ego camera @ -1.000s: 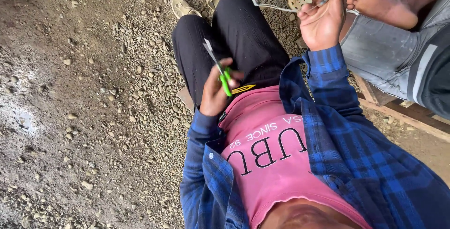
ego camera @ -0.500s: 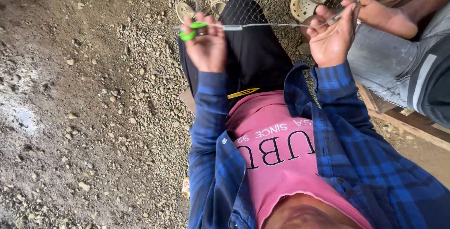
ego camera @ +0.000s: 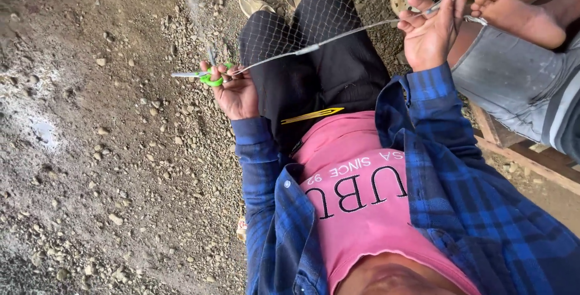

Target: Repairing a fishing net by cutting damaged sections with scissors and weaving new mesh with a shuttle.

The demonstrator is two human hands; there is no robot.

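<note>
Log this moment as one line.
left hand: holds green-handled scissors | right hand: grips net cord | net: over lap

One head-worn camera is looking steeply down, close over the wearer's chest, lap and the gravel ground (ego camera: 109,168) beyond.

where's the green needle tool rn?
Head view, left of centre: the green netting needle is in the left hand, out over the gravel, beside the left knee.
</note>
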